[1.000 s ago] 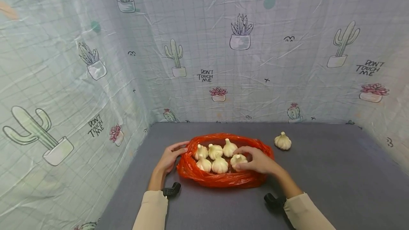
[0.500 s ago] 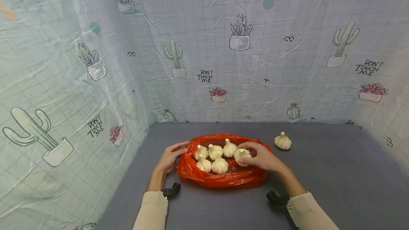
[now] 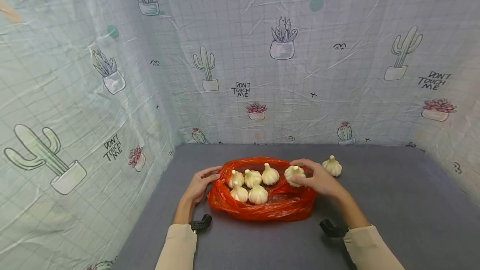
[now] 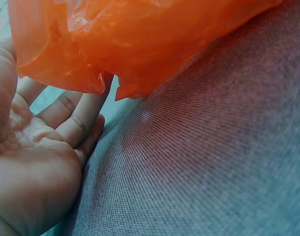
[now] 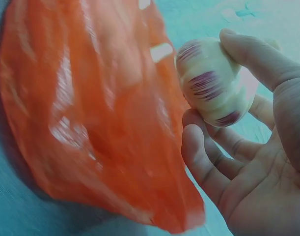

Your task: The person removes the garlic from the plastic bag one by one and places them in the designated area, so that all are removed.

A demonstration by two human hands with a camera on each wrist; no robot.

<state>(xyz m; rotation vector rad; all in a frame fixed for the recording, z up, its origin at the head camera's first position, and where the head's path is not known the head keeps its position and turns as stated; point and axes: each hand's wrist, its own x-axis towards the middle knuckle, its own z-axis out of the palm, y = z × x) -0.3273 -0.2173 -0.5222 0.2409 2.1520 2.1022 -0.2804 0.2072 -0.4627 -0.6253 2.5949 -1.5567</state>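
My right hand (image 3: 318,178) holds a garlic bulb (image 3: 294,175) between thumb and fingers, over the right end of a red plastic bag (image 3: 255,211). In the right wrist view, purple streaks show on the held bulb's pale underside, beside the bag's wall. My left hand (image 3: 197,186) rests at the bag's left end, thumb and fingertips touching its rim. The left wrist view shows relaxed, spread fingers (image 4: 71,110) reaching behind the orange-red film; their tips are hidden. Several more garlic bulbs (image 3: 258,194) sit stem-up inside the bag, grouped in its left and middle.
One loose garlic bulb (image 3: 331,166) stands on the grey table (image 3: 386,195), just beyond the right hand. A curtain (image 3: 240,61) printed with cacti rises behind the table and along its sides. Black cameras (image 3: 331,228) are strapped to both wrists.
The right hand has lifted its garlic bulb from the bag's front right and moved it right and away from the person, over the bag's right rim. The left hand has stayed put.
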